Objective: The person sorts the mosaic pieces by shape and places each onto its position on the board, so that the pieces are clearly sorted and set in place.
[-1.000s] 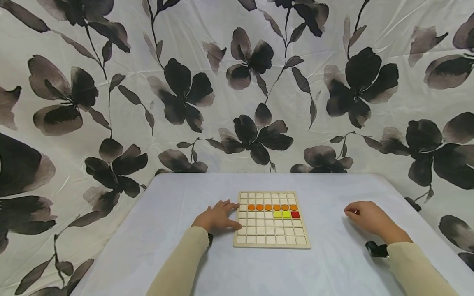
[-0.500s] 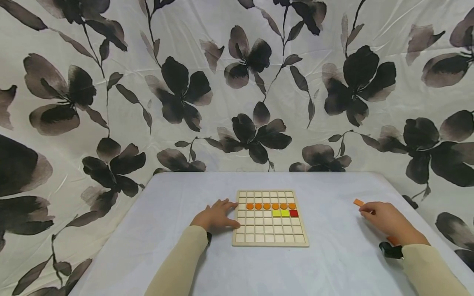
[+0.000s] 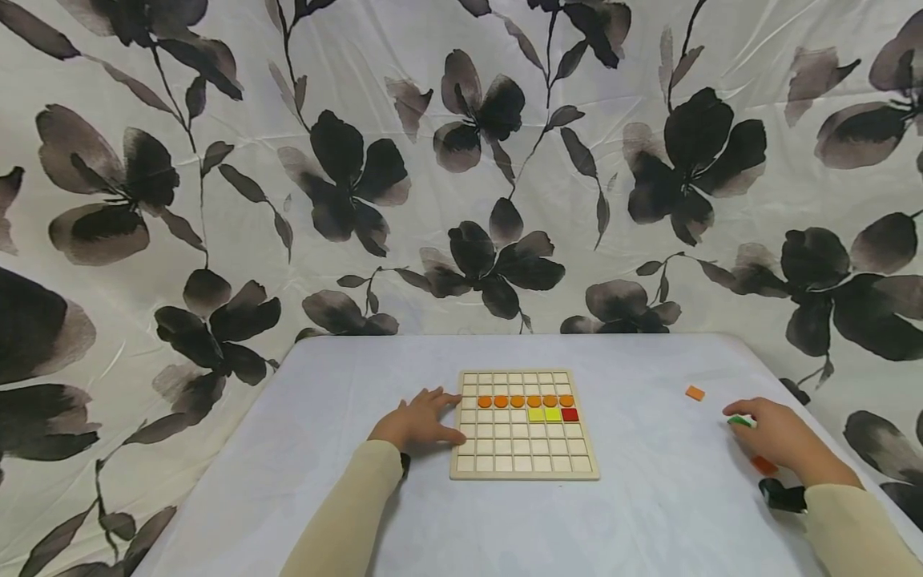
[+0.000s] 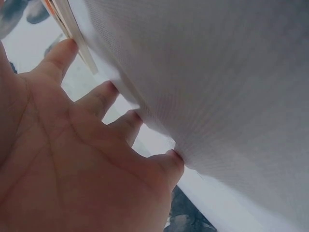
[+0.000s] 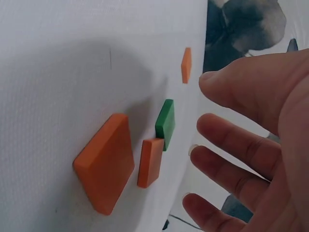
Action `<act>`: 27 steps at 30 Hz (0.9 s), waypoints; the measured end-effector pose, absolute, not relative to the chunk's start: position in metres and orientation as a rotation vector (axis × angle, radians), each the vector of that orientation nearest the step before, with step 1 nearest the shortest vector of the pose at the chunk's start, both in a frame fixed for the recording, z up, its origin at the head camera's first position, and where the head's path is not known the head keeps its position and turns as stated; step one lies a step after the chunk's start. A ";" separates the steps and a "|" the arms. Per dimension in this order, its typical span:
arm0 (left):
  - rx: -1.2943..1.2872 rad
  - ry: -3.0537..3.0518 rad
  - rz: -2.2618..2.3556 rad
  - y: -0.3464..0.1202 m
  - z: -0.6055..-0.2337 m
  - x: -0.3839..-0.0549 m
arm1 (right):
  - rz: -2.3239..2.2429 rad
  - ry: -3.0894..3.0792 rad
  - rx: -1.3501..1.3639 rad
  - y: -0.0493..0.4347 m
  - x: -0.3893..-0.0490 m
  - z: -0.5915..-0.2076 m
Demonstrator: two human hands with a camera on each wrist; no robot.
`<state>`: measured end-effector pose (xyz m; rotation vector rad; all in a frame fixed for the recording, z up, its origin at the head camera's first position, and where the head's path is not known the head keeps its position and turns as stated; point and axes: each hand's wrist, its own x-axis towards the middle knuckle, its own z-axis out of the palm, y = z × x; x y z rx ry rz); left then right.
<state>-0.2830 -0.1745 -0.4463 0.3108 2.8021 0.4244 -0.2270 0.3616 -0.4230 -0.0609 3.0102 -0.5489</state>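
My left hand (image 3: 420, 423) rests at the left edge of a wooden grid board (image 3: 522, 465), its fingers spread and touching the rim. In the left wrist view one fingertip meets the board's edge (image 4: 77, 29), with the others on the white cloth. At the right, my right hand (image 3: 779, 437) hovers over loose square tiles, its fingers apart and holding nothing. The right wrist view shows a green tile (image 5: 165, 124) against an orange tile (image 5: 150, 163). A nearer orange tile (image 5: 105, 164) lies beside them; another orange tile (image 5: 186, 65) lies farther off.
On the board, a row of orange discs (image 3: 517, 401) runs above two yellow squares (image 3: 544, 414) and one red square (image 3: 570, 414). White cloth (image 3: 526, 529) covers the table. A floral curtain (image 3: 461, 184) hangs behind it.
My right hand has moved right and slightly toward me, uncovering the far orange tile, then the green one and one orange tile near the wrist. The left hand and board stay put.
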 end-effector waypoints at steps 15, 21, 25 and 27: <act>0.302 2.794 0.431 -0.175 -0.444 -0.282 | -0.491 2.919 0.075 0.374 -0.231 -0.432; 0.299 2.794 0.447 -0.174 -0.442 -0.280 | -0.514 2.901 0.104 0.374 -0.235 -0.438; 0.298 2.796 0.449 -0.174 -0.442 -0.279 | -0.523 2.911 0.117 0.375 -0.237 -0.441; 0.300 2.799 0.443 -0.175 -0.441 -0.278 | -0.528 2.912 0.124 0.375 -0.238 -0.441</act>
